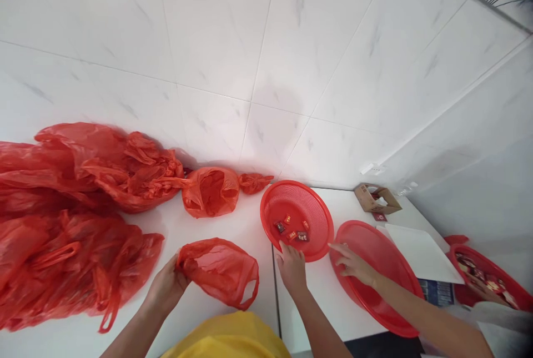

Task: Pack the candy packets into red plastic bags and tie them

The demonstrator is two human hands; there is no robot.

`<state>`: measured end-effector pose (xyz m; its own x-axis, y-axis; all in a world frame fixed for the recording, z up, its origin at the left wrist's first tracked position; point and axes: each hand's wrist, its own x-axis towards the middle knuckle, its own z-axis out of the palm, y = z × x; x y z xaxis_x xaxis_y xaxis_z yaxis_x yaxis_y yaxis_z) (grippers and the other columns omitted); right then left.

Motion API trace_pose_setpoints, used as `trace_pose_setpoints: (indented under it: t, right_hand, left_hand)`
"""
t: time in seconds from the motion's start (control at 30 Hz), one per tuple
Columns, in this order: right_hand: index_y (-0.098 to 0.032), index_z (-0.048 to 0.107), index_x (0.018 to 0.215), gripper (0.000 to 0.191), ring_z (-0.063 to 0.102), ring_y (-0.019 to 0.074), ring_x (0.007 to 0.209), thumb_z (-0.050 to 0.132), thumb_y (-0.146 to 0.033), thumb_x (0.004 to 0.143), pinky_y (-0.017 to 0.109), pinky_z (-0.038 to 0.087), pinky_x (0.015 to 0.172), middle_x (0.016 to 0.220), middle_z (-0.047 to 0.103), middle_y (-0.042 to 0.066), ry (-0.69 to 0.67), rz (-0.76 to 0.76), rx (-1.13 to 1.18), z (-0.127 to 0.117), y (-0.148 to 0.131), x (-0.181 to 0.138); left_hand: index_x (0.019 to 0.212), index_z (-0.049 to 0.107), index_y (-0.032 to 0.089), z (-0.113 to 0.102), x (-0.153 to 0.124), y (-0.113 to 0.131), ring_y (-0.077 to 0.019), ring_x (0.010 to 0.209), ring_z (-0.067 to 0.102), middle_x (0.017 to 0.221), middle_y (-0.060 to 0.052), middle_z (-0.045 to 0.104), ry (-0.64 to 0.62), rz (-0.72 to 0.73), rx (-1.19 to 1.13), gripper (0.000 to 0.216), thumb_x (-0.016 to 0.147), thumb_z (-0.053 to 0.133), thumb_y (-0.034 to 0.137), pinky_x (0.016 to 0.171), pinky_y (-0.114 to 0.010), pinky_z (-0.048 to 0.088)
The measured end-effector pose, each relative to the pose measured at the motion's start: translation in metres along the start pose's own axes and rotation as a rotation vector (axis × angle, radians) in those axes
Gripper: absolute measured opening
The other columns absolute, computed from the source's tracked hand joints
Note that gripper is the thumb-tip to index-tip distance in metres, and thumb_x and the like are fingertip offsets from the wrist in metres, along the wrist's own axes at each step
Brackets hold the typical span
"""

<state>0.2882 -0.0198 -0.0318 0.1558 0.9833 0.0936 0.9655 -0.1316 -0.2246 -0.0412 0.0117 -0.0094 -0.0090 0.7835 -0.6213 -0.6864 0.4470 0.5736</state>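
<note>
My left hand (169,286) is closed on the gathered side of a red plastic bag (220,269). The bag's mouth gapes toward me, with one loop handle on its right side. At the near rim of a red mesh basket (318,222) is my right hand (293,269), its fingers stretched out and seemingly empty; I cannot tell whether they press on the rim. Several small wrapped candies (291,235) lie on the basket's floor. Another person's hand (353,265) reaches in from the right, its fingertips close to the basket's right rim.
Piled red plastic bags (75,258) cover the left of the white table. Near the wall stands an opened red bag (211,191) beside a small tied bag (255,182). Rightward are a red basin (383,269), a cardboard box (377,200), a white board (422,252) and another candy basket (516,286).
</note>
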Motion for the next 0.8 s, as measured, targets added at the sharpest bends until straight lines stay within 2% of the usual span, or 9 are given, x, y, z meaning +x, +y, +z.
trace_pose_setpoints:
  t: [0.1, 0.27, 0.37, 0.47, 0.5, 0.57, 0.63, 0.7, 0.8]
  right_hand:
    - [-0.021, 0.065, 0.115, 0.036, 0.063, 0.0267, 0.099, 0.037, -0.027, 0.094, 0.044, 0.04, 0.094, 0.102, 0.071, 0.01, -0.049, 0.029, -0.027, -0.006, 0.003, -0.011]
    - [-0.022, 0.067, 0.11, 0.033, 0.064, 0.025, 0.098, 0.04, -0.025, 0.091, 0.04, 0.039, 0.093, 0.103, 0.072, 0.008, -0.163, -0.001, 0.031, -0.025, -0.004, -0.039]
    - [-0.025, 0.069, 0.104, 0.027, 0.064, 0.0243, 0.096, 0.05, -0.028, 0.085, 0.034, 0.043, 0.086, 0.102, 0.073, 0.006, -0.321, -0.01, 0.166, -0.033, -0.002, -0.055]
    - [-0.027, 0.07, 0.1, 0.027, 0.066, 0.0224, 0.093, 0.053, -0.039, 0.082, 0.03, 0.046, 0.078, 0.101, 0.073, 0.003, -0.467, 0.086, 0.333, -0.035, 0.013, -0.06]
    - [-0.027, 0.069, 0.103, 0.031, 0.065, 0.0227, 0.097, 0.052, -0.041, 0.082, 0.03, 0.047, 0.079, 0.106, 0.071, 0.003, -0.459, 0.13, 0.355, -0.033, 0.021, -0.058]
    - [-0.024, 0.062, 0.118, 0.043, 0.058, 0.0261, 0.114, 0.054, -0.041, 0.079, 0.033, 0.046, 0.088, 0.125, 0.062, 0.008, -0.36, 0.224, 0.314, -0.025, 0.038, -0.052]
    - [-0.019, 0.05, 0.134, 0.067, 0.048, 0.0332, 0.125, 0.062, -0.039, 0.07, 0.038, 0.044, 0.092, 0.141, 0.047, 0.015, -0.276, 0.317, 0.202, -0.013, 0.055, -0.046]
    - [-0.017, 0.041, 0.141, 0.086, 0.049, 0.0397, 0.123, 0.069, -0.038, 0.062, 0.043, 0.046, 0.087, 0.147, 0.038, 0.021, -0.277, 0.396, 0.104, 0.002, 0.07, -0.042]
    - [-0.017, 0.039, 0.142, 0.096, 0.058, 0.0417, 0.109, 0.073, -0.034, 0.054, 0.044, 0.048, 0.078, 0.151, 0.028, 0.024, -0.34, 0.435, 0.081, 0.024, 0.081, -0.043]
  left_hand:
    - [0.082, 0.067, 0.016, 0.0, 0.0, 0.0, -0.0144, 0.065, 0.067, 0.077, -0.002, 0.072, 0.0, -0.007, -0.013, 0.022, 0.09, 0.046, 0.014, 0.06, -0.027, 0.058]
    - [0.082, 0.067, 0.016, 0.0, 0.0, 0.001, -0.014, 0.065, 0.067, 0.078, -0.001, 0.072, -0.003, 0.002, -0.041, 0.023, 0.09, 0.045, 0.012, 0.059, -0.026, 0.058]
    - [0.08, 0.067, 0.016, 0.004, -0.001, 0.005, -0.0135, 0.065, 0.067, 0.077, -0.001, 0.072, -0.003, 0.01, -0.068, 0.027, 0.091, 0.043, 0.011, 0.059, -0.026, 0.058]
    - [0.076, 0.066, 0.016, 0.011, -0.003, 0.01, -0.0126, 0.063, 0.067, 0.074, 0.0, 0.072, -0.002, 0.032, -0.127, 0.029, 0.091, 0.042, 0.011, 0.06, -0.024, 0.058]
    - [0.075, 0.066, 0.016, 0.014, -0.004, 0.012, -0.0122, 0.062, 0.066, 0.072, 0.0, 0.072, 0.001, 0.036, -0.147, 0.03, 0.091, 0.041, 0.01, 0.059, -0.024, 0.058]
    - [0.074, 0.065, 0.016, 0.018, -0.006, 0.014, -0.0118, 0.06, 0.066, 0.07, 0.0, 0.071, 0.004, 0.036, -0.173, 0.032, 0.091, 0.039, 0.009, 0.058, -0.024, 0.057]
    - [0.074, 0.065, 0.016, 0.02, -0.007, 0.015, -0.0115, 0.059, 0.066, 0.069, 0.0, 0.071, 0.01, 0.038, -0.193, 0.034, 0.091, 0.037, 0.007, 0.057, -0.023, 0.057]
    - [0.075, 0.065, 0.016, 0.019, -0.007, 0.015, -0.0117, 0.06, 0.066, 0.069, 0.0, 0.071, 0.009, 0.041, -0.206, 0.034, 0.091, 0.036, 0.007, 0.057, -0.023, 0.057]
    - [0.076, 0.065, 0.016, 0.013, -0.006, 0.012, -0.0123, 0.059, 0.066, 0.07, 0.0, 0.071, 0.01, 0.044, -0.205, 0.033, 0.092, 0.036, 0.009, 0.057, -0.025, 0.058]
